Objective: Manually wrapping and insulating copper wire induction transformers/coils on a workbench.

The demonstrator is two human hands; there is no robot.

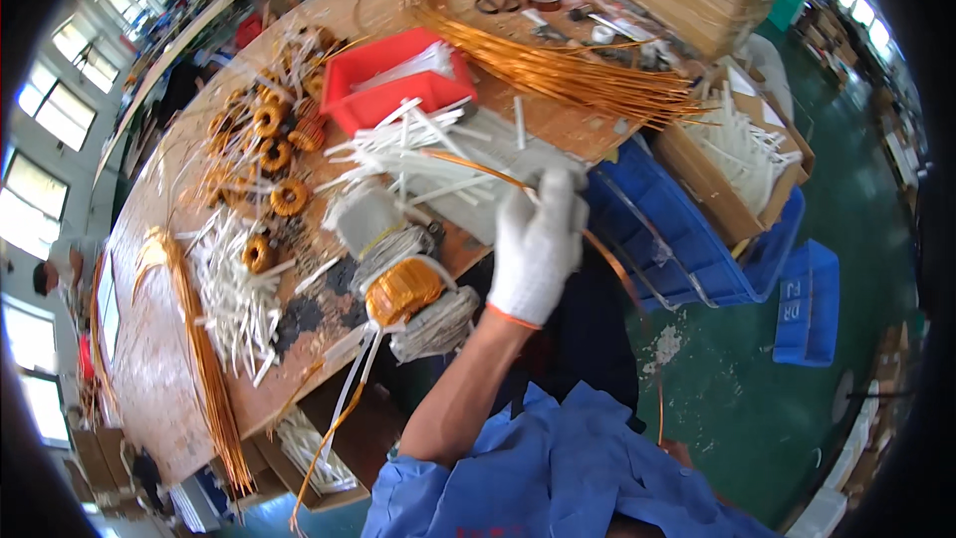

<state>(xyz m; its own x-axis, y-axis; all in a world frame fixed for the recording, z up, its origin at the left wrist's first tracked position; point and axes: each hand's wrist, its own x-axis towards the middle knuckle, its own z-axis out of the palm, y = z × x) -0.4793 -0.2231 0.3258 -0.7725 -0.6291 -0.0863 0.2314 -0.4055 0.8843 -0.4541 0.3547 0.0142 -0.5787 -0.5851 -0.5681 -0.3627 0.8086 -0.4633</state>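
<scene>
My left hand (538, 249), in a white glove with an orange cuff band, is raised near the table's edge, its fingers closed on a copper wire (476, 167). The wire runs past both sides of the glove and bends down to the right. Only a small part of my right hand (679, 453) shows by my shirt, where the wire's lower stretch meets it; most of its fingers are hidden. Left of the glove, an orange-wound coil (403, 291) sits between whitish wrapped pads (438, 326). White strips and a wire hang from it.
White tubes (428, 144) lie beside a red bin (354, 85). Ring coils (274, 154), more white tubes (239, 299) and copper wire bundles (558, 65) cover parts of the table (149, 339). Blue crates (657, 229) and a carton of tubes (747, 164) stand right.
</scene>
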